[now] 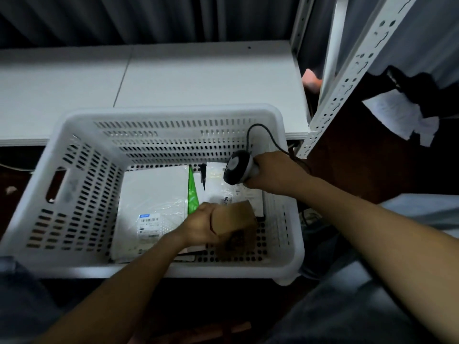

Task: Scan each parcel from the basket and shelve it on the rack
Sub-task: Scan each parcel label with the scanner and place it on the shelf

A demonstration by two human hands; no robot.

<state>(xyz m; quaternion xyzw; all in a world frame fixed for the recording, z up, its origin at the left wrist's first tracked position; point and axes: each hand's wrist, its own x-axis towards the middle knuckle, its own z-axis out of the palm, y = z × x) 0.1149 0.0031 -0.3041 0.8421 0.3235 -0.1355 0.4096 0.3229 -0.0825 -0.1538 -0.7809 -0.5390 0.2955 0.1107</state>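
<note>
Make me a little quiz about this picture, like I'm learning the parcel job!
1. True or false: the white basket holds only one parcel.
2. What does the left hand grip? A) a red bag B) the brown cardboard box C) a glass bottle
3. Fill in: the right hand holds the corded ____ over the basket.

Key
1. False: a green packet and a white mailer lie in it too.
2. B
3. scanner
</note>
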